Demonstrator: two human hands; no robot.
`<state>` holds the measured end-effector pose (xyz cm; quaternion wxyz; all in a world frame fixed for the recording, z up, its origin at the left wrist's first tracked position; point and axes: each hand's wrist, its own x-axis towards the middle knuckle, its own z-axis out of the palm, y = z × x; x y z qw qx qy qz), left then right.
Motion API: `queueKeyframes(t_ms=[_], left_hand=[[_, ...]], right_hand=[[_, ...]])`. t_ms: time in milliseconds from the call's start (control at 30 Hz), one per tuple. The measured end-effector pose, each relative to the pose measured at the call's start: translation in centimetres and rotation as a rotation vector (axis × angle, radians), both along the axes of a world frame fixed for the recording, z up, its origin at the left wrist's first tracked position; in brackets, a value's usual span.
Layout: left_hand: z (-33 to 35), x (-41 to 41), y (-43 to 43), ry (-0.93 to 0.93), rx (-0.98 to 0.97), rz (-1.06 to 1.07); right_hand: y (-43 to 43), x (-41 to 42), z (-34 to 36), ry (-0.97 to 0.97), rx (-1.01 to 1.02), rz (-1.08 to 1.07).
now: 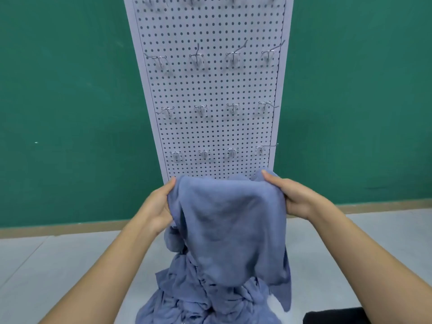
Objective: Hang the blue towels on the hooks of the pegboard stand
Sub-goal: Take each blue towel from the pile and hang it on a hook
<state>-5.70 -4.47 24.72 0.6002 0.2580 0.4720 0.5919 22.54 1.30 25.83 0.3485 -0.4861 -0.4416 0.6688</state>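
- Your left hand (157, 208) grips the left edge of a blue towel (230, 220); thumb on the near face, fingers curled behind the cloth & hidden.
- Your right hand (295, 195) pinches the towel's upper right corner; thumb lies along the top edge, other fingers tucked behind the fabric.
- The towel is held up & spread between both hands, just in front of the lower end of the pegboard stand (210, 94). Its top edge covers the board's bottom rows of holes. The lower part hangs down toward you.
- Below it, near centre, sits a crumpled pile of blue towels (198, 298); the held towel's bottom drapes onto the pile.
- The pegboard is white w/ dark holes, upright, far centre. Metal hooks (198, 57) sit in rows of four: three full rows visible, plus a partial row cut off at the top.
- No towel hangs on any visible hook.
- Behind the board: green wall (65, 101) w/ a tan baseboard (58, 229).
- Floor (46, 265) is light grey.
- A dark object (334, 315) shows at near right; can't tell what it is.
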Motion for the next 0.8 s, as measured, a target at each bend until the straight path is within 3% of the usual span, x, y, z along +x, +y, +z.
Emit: queueKeyframes(t_ms=[67, 200, 233, 367, 400, 533, 667, 800], left_hand=[[0.2, -1.1, -0.2, -0.014, -0.014, 0.003], [-0.4, -2.0, -0.1, 0.286, -0.007, 0.053], [-0.4, -1.9, -0.1, 0.285, -0.008, 0.05], [0.4, -1.7, -0.1, -0.131, 0.076, 0.03], [0.5, -1.8, -0.2, -0.141, 0.081, -0.015], [-0.4, -1.3, -0.8, 0.281, -0.093, -0.225], [-0.3, -1.8, -0.3, 0.137, 0.008, -0.026], [0.1, -2.6, -0.4, 0.126, 0.014, -0.011]], right_hand=[[0.1, 0.8, 0.3, 0.087, 0.01, -0.046], [0.1, 1.7, 0.0, 0.076, -0.006, -0.077], [0.1, 1.8, -0.1, 0.075, -0.007, -0.088], [0.1, 2.1, -0.3, 0.152, 0.009, -0.124], [0.1, 2.1, -0.3, 0.18, 0.009, -0.127], [0.0, 1.9, -0.6, 0.26, 0.016, -0.078], [0.2, 2.6, -0.6, 0.199, 0.053, -0.092], [0.3, 3.0, -0.5, 0.132, 0.095, -0.103]])
